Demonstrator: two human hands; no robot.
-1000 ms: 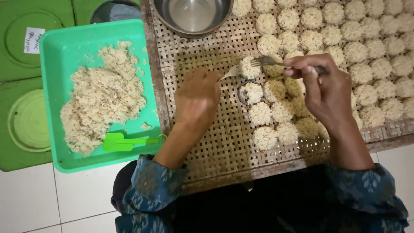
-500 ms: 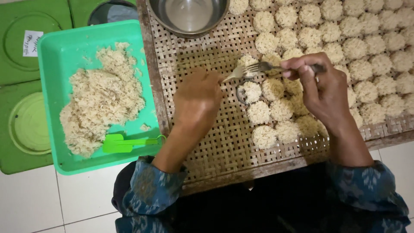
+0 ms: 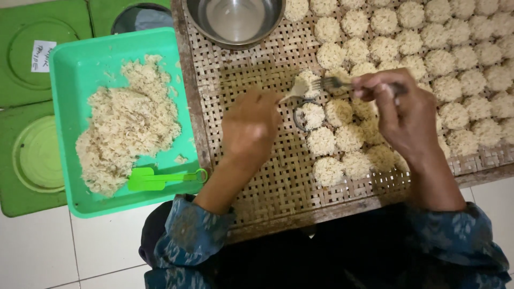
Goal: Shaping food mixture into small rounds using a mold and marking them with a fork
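My left hand (image 3: 250,126) holds a spoon (image 3: 292,92) heaped with a clump of cooked rice (image 3: 306,83) over a small metal ring mould (image 3: 300,115) on the woven bamboo tray (image 3: 257,176). In my right hand (image 3: 399,109) is a fork (image 3: 333,83) whose tines touch the rice on the spoon. Round rice cakes (image 3: 327,140) lie in rows beside and beyond the ring.
A green plastic tray (image 3: 69,80) at the left holds a heap of loose rice (image 3: 126,126) and a green scoop (image 3: 160,179). A steel bowl (image 3: 235,21) stands at the top of the bamboo tray. Green lids (image 3: 27,155) lie on the white tiled floor.
Both hands stay over the ring mould; the fork and spoon have shifted slightly as rice is worked between them.
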